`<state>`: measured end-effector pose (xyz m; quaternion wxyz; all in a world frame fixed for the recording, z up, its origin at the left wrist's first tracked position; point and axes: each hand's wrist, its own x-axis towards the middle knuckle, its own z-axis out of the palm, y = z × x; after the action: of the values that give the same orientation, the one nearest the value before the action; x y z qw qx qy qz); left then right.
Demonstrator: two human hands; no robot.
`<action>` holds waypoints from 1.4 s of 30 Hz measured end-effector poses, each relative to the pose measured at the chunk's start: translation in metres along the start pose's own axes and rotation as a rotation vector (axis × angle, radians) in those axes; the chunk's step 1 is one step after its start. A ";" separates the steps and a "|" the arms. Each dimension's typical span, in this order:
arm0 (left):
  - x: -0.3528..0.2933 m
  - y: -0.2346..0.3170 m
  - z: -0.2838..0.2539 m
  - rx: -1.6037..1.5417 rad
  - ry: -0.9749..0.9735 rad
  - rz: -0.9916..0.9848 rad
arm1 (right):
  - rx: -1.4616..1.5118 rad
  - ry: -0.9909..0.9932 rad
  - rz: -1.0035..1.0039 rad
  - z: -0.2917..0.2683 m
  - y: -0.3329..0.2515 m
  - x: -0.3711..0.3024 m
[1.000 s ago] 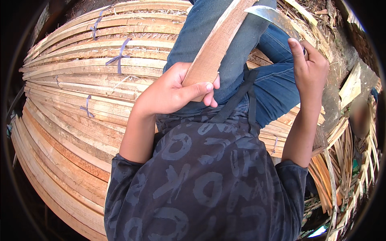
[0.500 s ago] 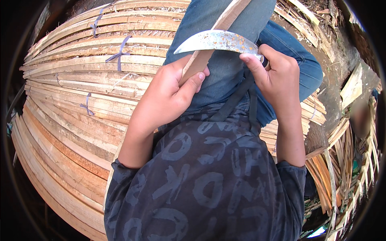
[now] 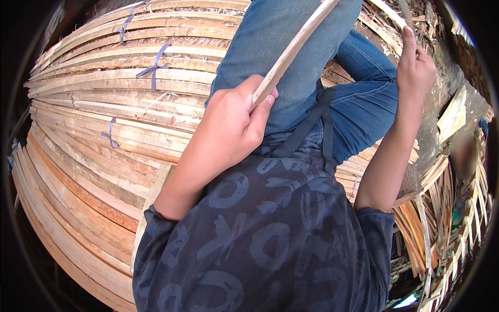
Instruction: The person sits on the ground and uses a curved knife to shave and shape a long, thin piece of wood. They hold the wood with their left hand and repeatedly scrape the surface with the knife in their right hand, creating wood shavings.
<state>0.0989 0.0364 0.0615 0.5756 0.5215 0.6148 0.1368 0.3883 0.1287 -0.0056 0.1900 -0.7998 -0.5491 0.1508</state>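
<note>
My left hand [image 3: 241,117] is closed around the lower end of a wooden strip [image 3: 292,53], thumb pressed on its face. The strip slants up and away to the right, over my jeans-covered leg [image 3: 249,62]. Out at the upper right, my right hand [image 3: 417,67] is raised and closed, with the thumb stretched upward. It grips a curved knife; a narrow grey part of the blade [image 3: 406,11] shows above the thumb at the top edge. The knife's handle is hidden in the hand, and the blade stands apart from the strip.
Long wooden strips [image 3: 99,171] lie stacked on the left, some bundled with purple ties [image 3: 154,66]. Thin split slats [image 3: 416,229] and a woven-looking heap [image 3: 470,218] stand at the lower right. Wood scraps [image 3: 453,112] litter the ground at right.
My right hand has swung the curved knife up and right, away from the strip it lay across. My left hand keeps its hold, shifted slightly right, and the strip has turned a little.
</note>
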 end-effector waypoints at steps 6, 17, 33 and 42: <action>-0.004 -0.004 -0.001 -0.117 -0.016 -0.089 | 0.276 0.005 0.216 -0.039 0.065 0.023; 0.000 0.007 -0.001 0.092 0.117 -0.024 | 0.438 -0.329 -0.125 0.000 -0.022 -0.076; 0.002 0.008 -0.008 0.102 0.050 -0.043 | -0.017 -0.178 -0.569 -0.007 -0.058 -0.069; 0.000 0.004 -0.006 0.094 0.048 -0.041 | -0.024 -0.041 -0.170 -0.008 -0.026 -0.026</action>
<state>0.0956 0.0404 0.0664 0.5383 0.5318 0.6448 0.1084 0.3612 0.1117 0.0145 0.1813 -0.7492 -0.6205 0.1441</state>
